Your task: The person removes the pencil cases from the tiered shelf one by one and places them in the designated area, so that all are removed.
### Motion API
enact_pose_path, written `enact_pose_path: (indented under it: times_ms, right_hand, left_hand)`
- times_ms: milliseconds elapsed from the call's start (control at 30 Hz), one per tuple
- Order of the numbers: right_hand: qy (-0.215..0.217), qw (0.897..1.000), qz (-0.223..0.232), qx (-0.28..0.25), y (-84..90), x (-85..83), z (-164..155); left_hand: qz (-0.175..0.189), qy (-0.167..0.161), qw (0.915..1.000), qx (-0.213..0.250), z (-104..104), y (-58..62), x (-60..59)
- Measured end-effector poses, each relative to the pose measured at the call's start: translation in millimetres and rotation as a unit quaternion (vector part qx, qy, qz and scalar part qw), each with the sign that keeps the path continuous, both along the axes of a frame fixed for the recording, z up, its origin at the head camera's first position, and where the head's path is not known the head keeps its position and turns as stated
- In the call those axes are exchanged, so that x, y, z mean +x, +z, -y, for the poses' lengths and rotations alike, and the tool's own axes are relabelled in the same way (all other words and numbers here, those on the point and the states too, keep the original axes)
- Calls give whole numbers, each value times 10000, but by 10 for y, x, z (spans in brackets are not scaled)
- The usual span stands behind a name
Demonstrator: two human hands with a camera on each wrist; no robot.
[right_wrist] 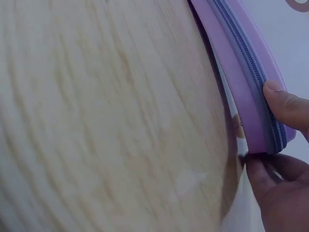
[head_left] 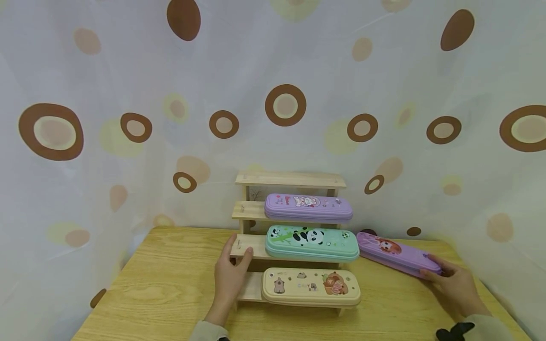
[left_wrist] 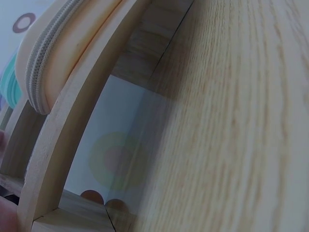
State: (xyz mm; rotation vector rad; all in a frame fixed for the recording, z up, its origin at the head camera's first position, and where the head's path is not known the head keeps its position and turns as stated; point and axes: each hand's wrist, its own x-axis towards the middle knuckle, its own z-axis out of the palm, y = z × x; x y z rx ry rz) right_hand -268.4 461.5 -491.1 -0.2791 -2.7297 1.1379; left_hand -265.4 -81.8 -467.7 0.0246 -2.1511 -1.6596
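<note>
My right hand (head_left: 458,286) grips the right end of a purple zipped pencil case (head_left: 398,254) with a red-haired figure on its lid. In the right wrist view the thumb (right_wrist: 285,104) lies along the zipper side and the fingers are at its end, close over the table. My left hand (head_left: 230,272) holds the left end of a tiered wooden shelf (head_left: 251,240), thumb and fingers at the second step from the bottom. On that shelf lie a cream pencil case (head_left: 294,286), a mint panda pencil case (head_left: 292,244) and a lilac rabbit pencil case (head_left: 281,207).
The shelf's top step (head_left: 290,179) is bare wood. Under everything is a wood-grain table (head_left: 170,274). A pale curtain (head_left: 256,57) with brown rings and spots hangs right behind the table and shelf.
</note>
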Motion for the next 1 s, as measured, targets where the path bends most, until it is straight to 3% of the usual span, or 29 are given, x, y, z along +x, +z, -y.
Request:
enact_pose_path:
  times_ms: [267, 567, 800, 1000]
  right_hand:
    - [363, 9992, 144, 119, 52, 1, 6]
    - [355, 9963, 609, -500, 220, 50, 90]
    - [526, 9931, 499, -924, 353, 74, 141]
    - [745, 9923, 25, -984, 484, 99, 270]
  left_hand:
    - [21, -32, 10000, 44, 2, 13, 5]
    - [0, -31, 10000, 24, -2, 26, 19]
    - [88, -33, 10000, 27, 1, 17, 14]
    - [39, -17, 10000, 0, 4, 0, 3]
